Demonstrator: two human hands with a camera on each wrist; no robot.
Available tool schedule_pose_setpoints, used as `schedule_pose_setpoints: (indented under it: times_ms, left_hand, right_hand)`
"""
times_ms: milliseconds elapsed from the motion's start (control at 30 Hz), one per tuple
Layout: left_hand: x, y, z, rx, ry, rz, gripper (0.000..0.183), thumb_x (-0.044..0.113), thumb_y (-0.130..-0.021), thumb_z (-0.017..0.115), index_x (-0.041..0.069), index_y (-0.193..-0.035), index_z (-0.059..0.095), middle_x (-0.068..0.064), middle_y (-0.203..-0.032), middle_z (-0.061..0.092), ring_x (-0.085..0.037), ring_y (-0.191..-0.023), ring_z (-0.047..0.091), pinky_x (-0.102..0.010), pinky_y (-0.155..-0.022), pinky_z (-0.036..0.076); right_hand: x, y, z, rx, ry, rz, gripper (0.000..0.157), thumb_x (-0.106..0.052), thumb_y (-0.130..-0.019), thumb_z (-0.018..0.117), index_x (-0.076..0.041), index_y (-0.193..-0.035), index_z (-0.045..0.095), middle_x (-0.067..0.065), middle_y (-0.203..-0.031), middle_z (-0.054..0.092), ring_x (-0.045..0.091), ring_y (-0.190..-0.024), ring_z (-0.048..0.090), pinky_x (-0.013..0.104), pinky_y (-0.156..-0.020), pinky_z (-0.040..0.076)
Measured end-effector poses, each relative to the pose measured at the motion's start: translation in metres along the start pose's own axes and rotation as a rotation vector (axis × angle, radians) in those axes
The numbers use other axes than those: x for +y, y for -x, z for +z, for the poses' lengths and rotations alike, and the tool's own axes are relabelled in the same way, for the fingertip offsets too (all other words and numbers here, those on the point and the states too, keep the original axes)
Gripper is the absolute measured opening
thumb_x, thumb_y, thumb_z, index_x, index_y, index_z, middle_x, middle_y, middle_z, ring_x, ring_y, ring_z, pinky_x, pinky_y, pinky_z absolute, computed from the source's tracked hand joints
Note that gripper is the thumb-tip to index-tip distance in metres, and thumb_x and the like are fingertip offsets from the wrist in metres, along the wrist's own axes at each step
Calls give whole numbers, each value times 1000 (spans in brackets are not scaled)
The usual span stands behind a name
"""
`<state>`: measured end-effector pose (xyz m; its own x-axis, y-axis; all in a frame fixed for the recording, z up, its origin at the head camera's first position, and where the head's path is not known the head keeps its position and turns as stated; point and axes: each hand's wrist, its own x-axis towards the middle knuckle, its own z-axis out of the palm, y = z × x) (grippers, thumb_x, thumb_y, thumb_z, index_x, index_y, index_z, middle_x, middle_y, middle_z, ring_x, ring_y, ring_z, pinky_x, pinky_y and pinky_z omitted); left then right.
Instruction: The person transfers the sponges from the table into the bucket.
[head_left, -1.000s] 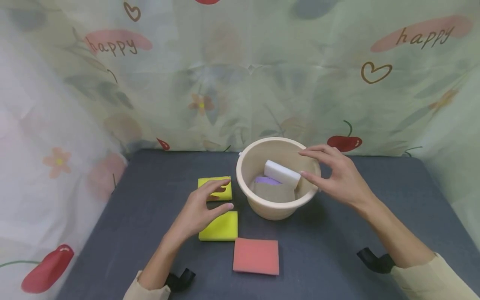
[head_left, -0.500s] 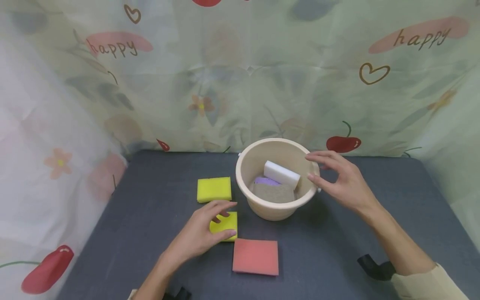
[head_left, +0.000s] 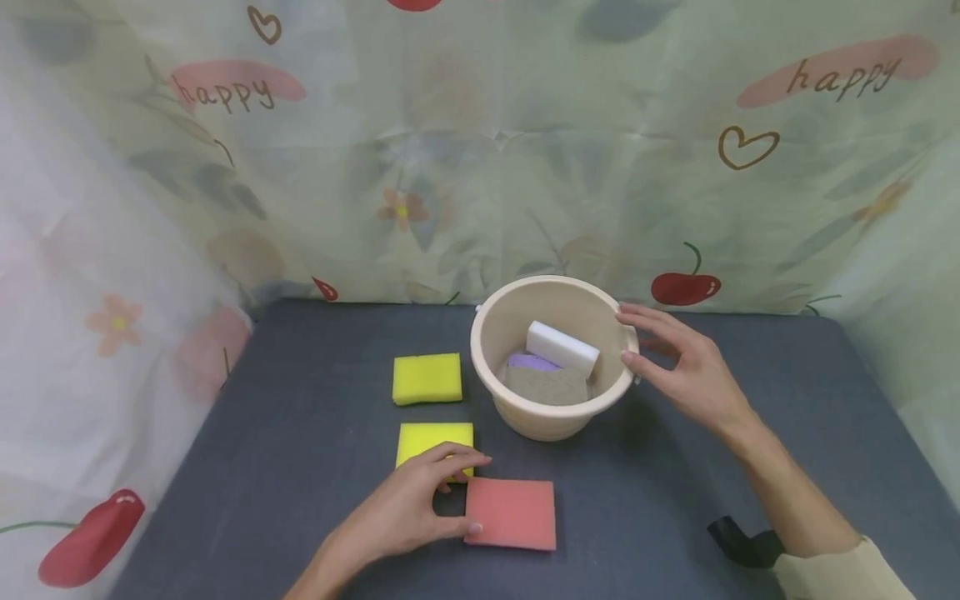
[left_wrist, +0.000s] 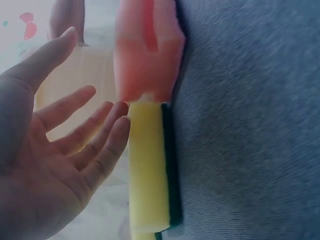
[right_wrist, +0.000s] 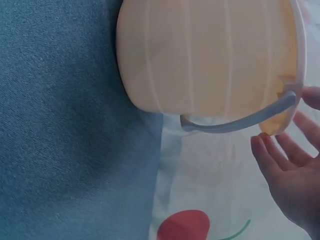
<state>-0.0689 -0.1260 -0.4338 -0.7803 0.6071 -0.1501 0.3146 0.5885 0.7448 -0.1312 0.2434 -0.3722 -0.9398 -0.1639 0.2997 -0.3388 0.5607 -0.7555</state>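
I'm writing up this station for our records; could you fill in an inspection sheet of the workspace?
Surface: dark table.
Job's things: pink sponge, near yellow sponge and far yellow sponge on the table; cream bucket upright, holding a white block, purple block and grey block.
Clutter: nothing seen.
Left hand: open, beside the pink sponge; contact unclear.
Right hand: open, at the bucket's right rim; contact unclear.
Cables: nothing seen.
Surroundings: patterned cloth behind and at both sides.
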Motion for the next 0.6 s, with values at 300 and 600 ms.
schedule_pose_setpoints:
  times_ms: [300,600]
  left_hand:
    - [2,1,6,-70,-67,-50,75,55,-74,83,34,-140,55,14,-129,55,-6,-106,54,-33,-92,51]
    - [5,2,19,-73,-193,-67,84,52,-71,87,33,-145,51,13,-133,55,-7,-115,53,-42,-99,49]
  right_hand:
    - [7,4,5,-42,-165,56,63,-6,-92,71,-18,-149,48,5,-154,41,34,-126,56,18,-92,49]
    - [12,8,10,-82,-273,147,62,-15,-98,65,-20,-154,39,8,-156,37,34,-131,50,15,-87,51]
